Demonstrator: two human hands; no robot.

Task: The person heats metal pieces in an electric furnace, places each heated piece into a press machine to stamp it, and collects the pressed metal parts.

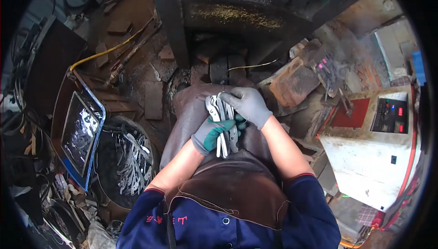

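Head view: the metal strips, long axis about 12-to-6 o'clock, are gripped mid-length by the left hand; the right hand seems to pinch their 12 o'clock end, fingertips partly hidden.

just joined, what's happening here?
A person in a brown apron holds a small bundle of flat metal pieces over their lap. The gloved left hand is wrapped around the bundle's middle; the gloved right hand has its fingers at the upper end, though its exact grip is hard to tell. More metal pieces lie in a round bin to the person's left, and a white control box with lit red digits stands to the right.
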